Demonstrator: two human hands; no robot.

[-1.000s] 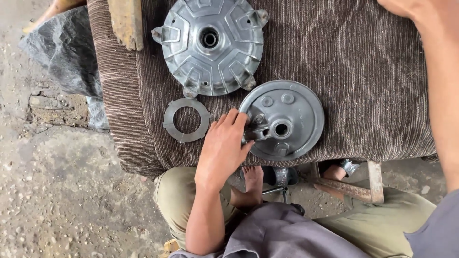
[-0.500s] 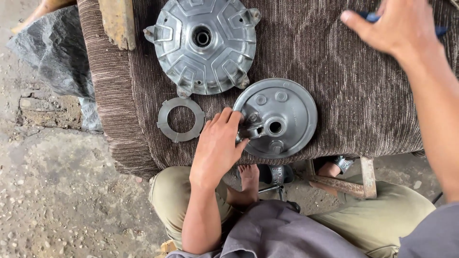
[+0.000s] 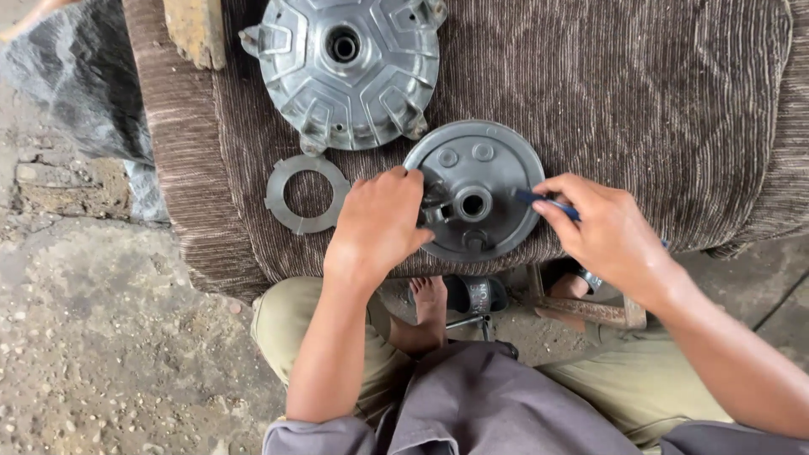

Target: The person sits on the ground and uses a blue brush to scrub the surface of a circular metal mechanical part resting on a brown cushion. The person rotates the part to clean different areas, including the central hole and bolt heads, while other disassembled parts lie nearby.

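A round grey metal plate (image 3: 484,173) lies flat near the front edge of a brown ribbed cloth (image 3: 657,101) that covers a low bench, and everything else is placed from it. The left hand (image 3: 379,223) rests on the plate's left side, fingers curled over a small metal fitting (image 3: 436,206) beside the central hole, gripping or steadying it; the fingertips hide the exact hold. The right hand (image 3: 607,232) sits at the plate's right rim, thumb and fingers pinched shut around a slim dark blue tool (image 3: 539,199) whose tip points inward over the plate. Just behind the plate, nearly touching its far rim, stands a larger ribbed silver hub (image 3: 345,76) with lugs around its edge and a central bore. To the plate's left, apart from it, lies a flat grey ring (image 3: 305,194) with a wide opening. Further left and behind, a pale wooden block (image 3: 195,29) sits at the cloth's corner. Below the plate's front edge a bare foot in a dark sandal (image 3: 476,295) shows, the strap bearing small pale lettering. The ground to the left is rough grey concrete (image 3: 101,337) strewn with grit, with a dark crumpled sheet (image 3: 76,93) lying against the bench.
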